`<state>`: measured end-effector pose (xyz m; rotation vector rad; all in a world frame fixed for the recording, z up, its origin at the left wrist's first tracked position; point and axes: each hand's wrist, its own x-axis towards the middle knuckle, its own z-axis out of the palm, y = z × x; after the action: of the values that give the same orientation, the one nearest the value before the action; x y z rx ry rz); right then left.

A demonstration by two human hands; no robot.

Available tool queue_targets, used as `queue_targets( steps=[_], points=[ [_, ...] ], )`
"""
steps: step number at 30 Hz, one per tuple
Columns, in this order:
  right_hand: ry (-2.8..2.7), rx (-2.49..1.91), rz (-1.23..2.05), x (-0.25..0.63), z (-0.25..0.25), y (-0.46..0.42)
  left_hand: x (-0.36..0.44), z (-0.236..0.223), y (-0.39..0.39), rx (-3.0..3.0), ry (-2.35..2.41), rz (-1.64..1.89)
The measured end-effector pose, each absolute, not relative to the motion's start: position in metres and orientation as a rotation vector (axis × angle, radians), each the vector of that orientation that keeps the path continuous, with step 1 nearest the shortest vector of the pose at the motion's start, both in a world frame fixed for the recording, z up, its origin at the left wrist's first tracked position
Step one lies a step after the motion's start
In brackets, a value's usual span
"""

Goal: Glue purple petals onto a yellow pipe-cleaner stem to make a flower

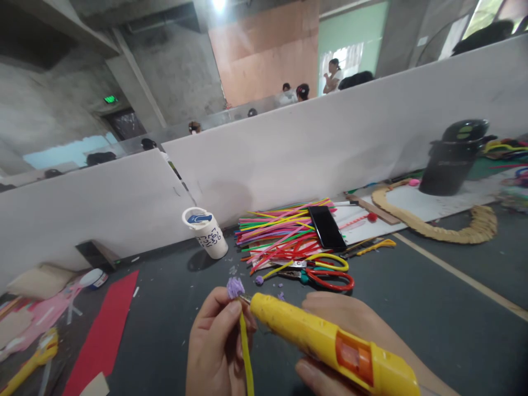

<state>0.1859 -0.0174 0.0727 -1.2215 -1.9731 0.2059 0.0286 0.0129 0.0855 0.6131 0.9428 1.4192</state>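
Though partly hidden, right fingers (312,374) around glue gun (311,331), left fingers (227,321) tight on stem (247,357).

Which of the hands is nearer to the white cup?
Left: the left hand is in front of the white cup; the right hand, gripping the glue gun, is farther away, to the right.

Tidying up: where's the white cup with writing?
In the head view, the white cup stands left of centre, just left of the pipe cleaners and before the white partition.
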Motion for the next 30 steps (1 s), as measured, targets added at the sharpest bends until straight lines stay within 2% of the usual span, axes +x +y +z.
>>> queue_targets(
  steps=[6,11,30],
  points=[
    [-2.009,-1.273,0.106,0.191,0.097,-0.034,0.029,0.088,0.013,0.57,0.937,1.389],
    [-2.009,-1.341,0.214,0.188,0.093,-0.032,0.03,0.087,0.012,0.585,0.934,1.387],
    [-2.07,-1.308,0.172,0.186,0.089,-0.027,0.027,0.085,0.013,0.59,0.918,1.367]
  ],
)
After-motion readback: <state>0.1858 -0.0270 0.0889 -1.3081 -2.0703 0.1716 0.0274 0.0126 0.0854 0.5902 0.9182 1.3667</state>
